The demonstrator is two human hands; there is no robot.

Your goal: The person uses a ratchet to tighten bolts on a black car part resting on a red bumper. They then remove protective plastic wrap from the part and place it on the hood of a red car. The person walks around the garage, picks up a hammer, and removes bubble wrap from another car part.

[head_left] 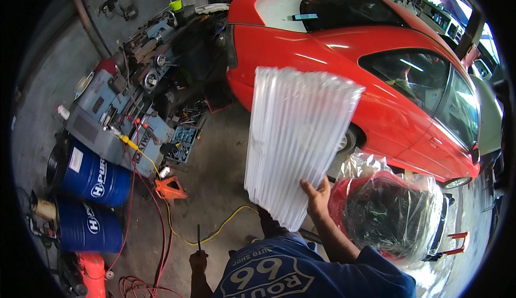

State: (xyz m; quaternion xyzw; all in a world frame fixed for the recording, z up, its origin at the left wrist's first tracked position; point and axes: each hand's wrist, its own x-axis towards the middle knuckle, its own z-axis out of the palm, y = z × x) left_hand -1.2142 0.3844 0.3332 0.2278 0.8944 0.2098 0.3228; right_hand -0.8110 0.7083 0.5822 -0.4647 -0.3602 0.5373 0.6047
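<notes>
My right hand (318,195) grips the lower right edge of a pleated, translucent whitish plastic sheet (293,137), its thumb lying over the front. The sheet fans out wider toward its upper end and stands up in front of me, covering part of the red car (301,51) behind it. Low on the left, my left hand (198,261) is closed around a thin black stick (199,233) that points upward. What the stick is exactly, I cannot make out. The left hand is well apart from the sheet.
A panel wrapped in clear plastic (387,212) sits at my right. To the left are a grey lathe (107,110), blue drums (91,225), an orange jack stand (171,187) and a tool tray (184,141). A yellow cable (215,231) and red hoses (134,284) cross the floor.
</notes>
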